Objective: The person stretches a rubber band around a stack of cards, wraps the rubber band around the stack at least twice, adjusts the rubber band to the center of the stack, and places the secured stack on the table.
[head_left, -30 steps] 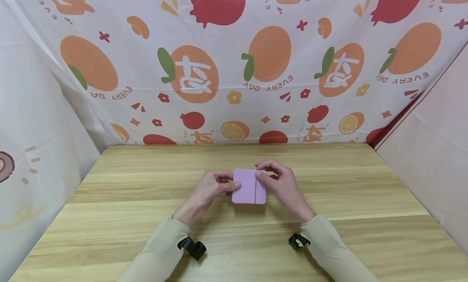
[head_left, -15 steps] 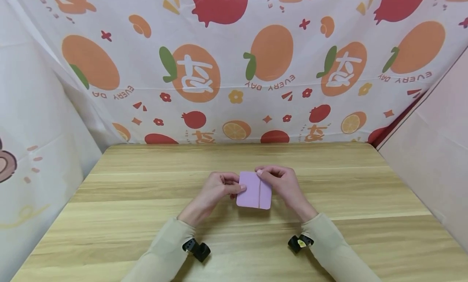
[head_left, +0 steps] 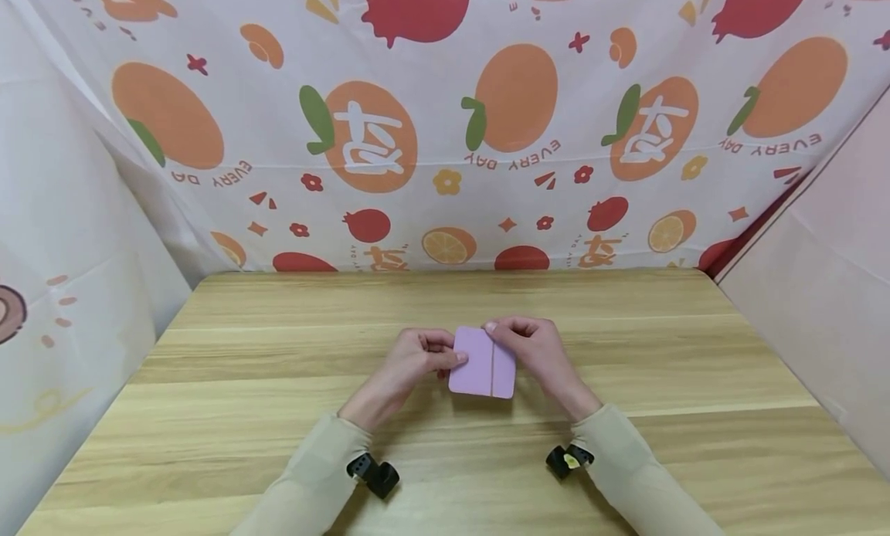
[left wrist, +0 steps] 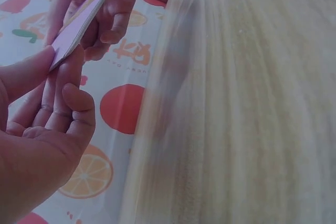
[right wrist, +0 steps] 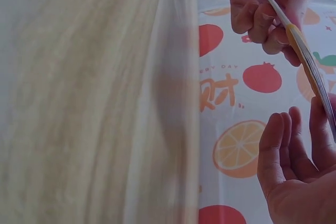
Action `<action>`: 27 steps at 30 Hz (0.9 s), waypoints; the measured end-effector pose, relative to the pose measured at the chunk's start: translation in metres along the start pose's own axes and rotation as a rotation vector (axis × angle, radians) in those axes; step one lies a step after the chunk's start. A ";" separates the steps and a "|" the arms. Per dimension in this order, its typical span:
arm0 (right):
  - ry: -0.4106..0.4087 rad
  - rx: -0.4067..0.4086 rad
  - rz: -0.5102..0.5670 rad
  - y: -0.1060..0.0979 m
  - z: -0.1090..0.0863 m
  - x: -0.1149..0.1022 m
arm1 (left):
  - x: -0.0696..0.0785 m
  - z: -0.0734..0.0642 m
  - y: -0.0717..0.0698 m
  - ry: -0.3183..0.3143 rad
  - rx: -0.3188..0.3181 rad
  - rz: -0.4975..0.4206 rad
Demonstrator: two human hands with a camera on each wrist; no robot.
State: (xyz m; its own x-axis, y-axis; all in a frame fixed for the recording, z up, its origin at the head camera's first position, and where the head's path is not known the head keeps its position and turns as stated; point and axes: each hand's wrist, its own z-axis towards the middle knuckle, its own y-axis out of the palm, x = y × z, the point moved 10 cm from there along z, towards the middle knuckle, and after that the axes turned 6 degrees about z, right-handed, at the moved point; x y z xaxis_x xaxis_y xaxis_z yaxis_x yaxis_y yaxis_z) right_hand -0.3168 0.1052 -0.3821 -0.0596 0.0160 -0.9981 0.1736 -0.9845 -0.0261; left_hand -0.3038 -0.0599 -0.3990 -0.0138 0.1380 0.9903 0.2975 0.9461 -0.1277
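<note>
A small square lilac notebook (head_left: 473,366) is held up over the table, tilted, with a thin tan elastic band (head_left: 493,370) running down its right part. My left hand (head_left: 403,368) pinches its left edge, thumb on the front. At the top right corner, my right hand (head_left: 539,354) pinches it between thumb and fingers. Edge-on in the right wrist view, the notebook (right wrist: 318,77) shows a thin stack of pages, and the band looks yellow. In the left wrist view, the notebook (left wrist: 73,32) sits between thumb and index finger, other fingers loosely bent beneath.
A light wood-grain table (head_left: 243,412) spreads beneath both hands. Behind it hangs a white cloth (head_left: 445,204) printed with fruit. Pale cloths also stand at the left and right sides. Black straps with small devices (head_left: 381,478) sit on both sleeves.
Over the past second, both hands and the notebook have shifted slightly right and nearer, and the notebook has turned a little. Since half a second ago, the right fingertips have slid slightly left.
</note>
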 end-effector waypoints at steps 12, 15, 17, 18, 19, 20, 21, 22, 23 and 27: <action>-0.010 -0.016 0.039 -0.001 0.007 0.006 | -0.004 0.003 -0.015 -0.041 0.086 -0.052; 0.004 -0.039 0.044 0.002 0.007 0.008 | -0.003 0.003 -0.020 -0.059 0.105 -0.062; 0.017 -0.062 0.038 0.004 0.006 0.009 | -0.002 0.002 -0.023 -0.067 0.113 -0.062; 0.024 -0.076 0.033 0.005 0.006 0.010 | -0.003 0.002 -0.025 -0.076 0.118 -0.065; 0.030 -0.089 0.028 0.006 0.006 0.010 | -0.003 0.002 -0.026 -0.079 0.119 -0.064; 0.037 -0.099 0.025 0.007 0.006 0.011 | -0.002 0.002 -0.027 -0.081 0.122 -0.065; 0.041 -0.112 0.021 0.009 0.006 0.012 | -0.002 0.002 -0.028 -0.083 0.127 -0.067; 0.044 -0.127 0.014 0.010 0.005 0.012 | -0.002 0.002 -0.030 -0.084 0.133 -0.067; 0.044 -0.143 0.005 0.011 0.005 0.012 | -0.001 0.002 -0.031 -0.086 0.138 -0.069; 0.047 -0.203 -0.029 0.017 0.004 0.013 | 0.000 0.002 -0.037 -0.090 0.167 -0.072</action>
State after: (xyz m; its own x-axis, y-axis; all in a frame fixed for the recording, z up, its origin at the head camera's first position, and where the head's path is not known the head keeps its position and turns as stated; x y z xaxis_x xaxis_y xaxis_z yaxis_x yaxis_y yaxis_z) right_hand -0.3187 0.0881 -0.3958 -0.0228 0.0568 -0.9981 0.3674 -0.9281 -0.0612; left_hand -0.3169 -0.0944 -0.3942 -0.1167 0.0868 0.9894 0.1304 0.9889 -0.0714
